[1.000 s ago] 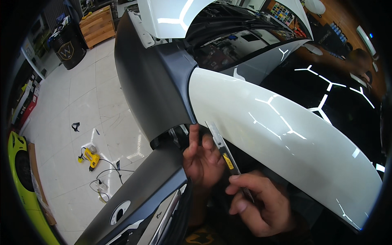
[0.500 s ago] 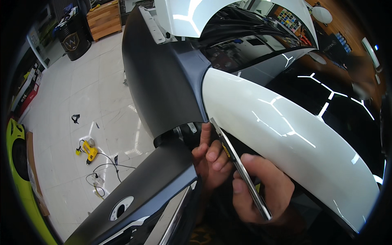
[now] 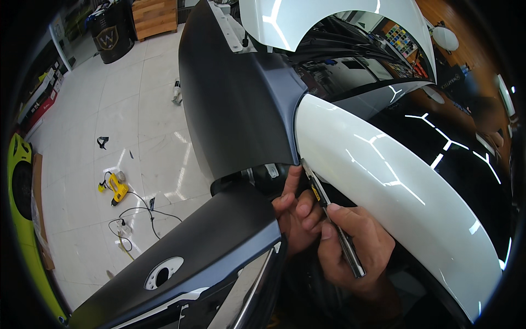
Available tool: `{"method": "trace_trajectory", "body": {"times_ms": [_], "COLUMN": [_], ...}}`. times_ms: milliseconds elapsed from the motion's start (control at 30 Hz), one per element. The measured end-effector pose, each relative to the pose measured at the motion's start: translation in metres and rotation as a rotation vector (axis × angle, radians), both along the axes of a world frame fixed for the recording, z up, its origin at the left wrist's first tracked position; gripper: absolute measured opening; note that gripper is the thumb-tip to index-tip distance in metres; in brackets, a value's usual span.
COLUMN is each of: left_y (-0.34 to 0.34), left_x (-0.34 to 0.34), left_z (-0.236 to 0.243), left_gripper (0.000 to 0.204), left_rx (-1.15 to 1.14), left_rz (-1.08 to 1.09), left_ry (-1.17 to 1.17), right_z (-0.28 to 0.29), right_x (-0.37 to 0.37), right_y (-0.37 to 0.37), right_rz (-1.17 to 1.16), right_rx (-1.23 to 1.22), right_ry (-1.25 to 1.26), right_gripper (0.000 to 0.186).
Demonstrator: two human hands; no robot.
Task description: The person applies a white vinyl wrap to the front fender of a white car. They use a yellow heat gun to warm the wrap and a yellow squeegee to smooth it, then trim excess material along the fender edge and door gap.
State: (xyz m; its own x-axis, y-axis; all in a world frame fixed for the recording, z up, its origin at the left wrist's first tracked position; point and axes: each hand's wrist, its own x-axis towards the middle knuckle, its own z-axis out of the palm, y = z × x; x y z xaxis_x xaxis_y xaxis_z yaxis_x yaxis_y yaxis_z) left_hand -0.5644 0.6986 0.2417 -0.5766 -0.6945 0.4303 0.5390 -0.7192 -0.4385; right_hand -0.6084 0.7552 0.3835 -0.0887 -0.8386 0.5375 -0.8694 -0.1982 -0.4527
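Where the white fender (image 3: 394, 181) meets the matte-grey bumper (image 3: 241, 109), the right hand (image 3: 353, 249) pinches a slim utility knife (image 3: 329, 214) — tip at the seam — beside the left hand (image 3: 296, 211), fingers curled against the panel edge; beyond, a yellow tool (image 3: 116, 188) lies on the tiled floor (image 3: 137, 109).

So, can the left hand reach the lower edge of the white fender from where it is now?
Probably yes. The left hand already lies at the white fender edge, fingers beside the knife that the right hand holds. Nothing stands between them.
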Motion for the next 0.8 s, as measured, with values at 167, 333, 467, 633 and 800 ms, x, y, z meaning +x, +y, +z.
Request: {"method": "trace_trajectory", "body": {"times_ms": [167, 333, 467, 633, 800], "left_y": [0.001, 0.002, 0.001, 0.001, 0.017], "left_x": [-0.004, -0.009, -0.008, -0.011, 0.002], "left_z": [-0.001, -0.007, -0.007, -0.022, -0.018], "left_gripper": [0.049, 0.049, 0.048, 0.045, 0.040], "left_rx": [0.025, -0.007, 0.016, 0.031, 0.077], "left_rz": [-0.005, 0.018, 0.010, 0.004, -0.104], "left_ry": [0.026, 0.127, 0.138, 0.049, -0.233], "right_z": [0.001, 0.004, 0.000, -0.005, -0.022], "right_x": [0.000, 0.001, 0.003, 0.003, -0.005], "right_y": [0.000, 0.001, -0.001, -0.004, -0.007], "right_rz": [-0.002, -0.006, 0.000, 0.001, 0.047], "right_rx": [0.008, 0.023, 0.000, -0.039, -0.014], "right_ry": [0.046, 0.035, -0.006, 0.008, -0.024], "right_gripper": [0.014, 0.015, 0.016, 0.015, 0.017]}}
